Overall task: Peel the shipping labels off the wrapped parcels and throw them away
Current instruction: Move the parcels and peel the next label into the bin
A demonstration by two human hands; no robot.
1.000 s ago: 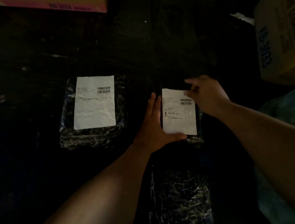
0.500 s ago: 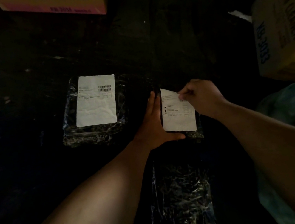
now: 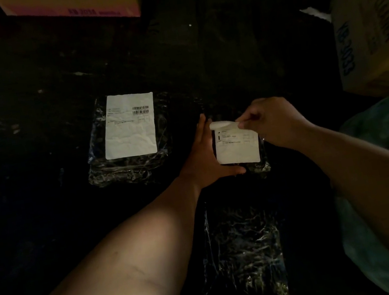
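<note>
Nearest you lies a plastic-wrapped parcel [image 3: 242, 250] with no label showing on its upper face, so leave it be. Just beyond it, your left hand [image 3: 205, 155] rests with straight fingers along the left edge of the small wrapped parcel [image 3: 259, 165], thumb under its near edge, bracing rather than gripping. Your right hand [image 3: 269, 123] pinches the top edge of that parcel's shipping label [image 3: 238, 148], which is curled back toward you while the lower part looks stuck down. The risk is here: pull too steeply or too fast and the paper may tear across, leaving a strip bonded to the film; the thin wrap could also stretch or lift with the adhesive. With only a flat hand steadying it, the light parcel may rise with the label or slide. In this dim light you could miss a torn remnant. Farther left, the larger wrapped parcel [image 3: 128, 148] carries its own big label [image 3: 129, 127], fully flat and untouched. No bin is in view among the cardboard boxes [image 3: 373, 19], so a sticky label may cling to your fingers.
</note>
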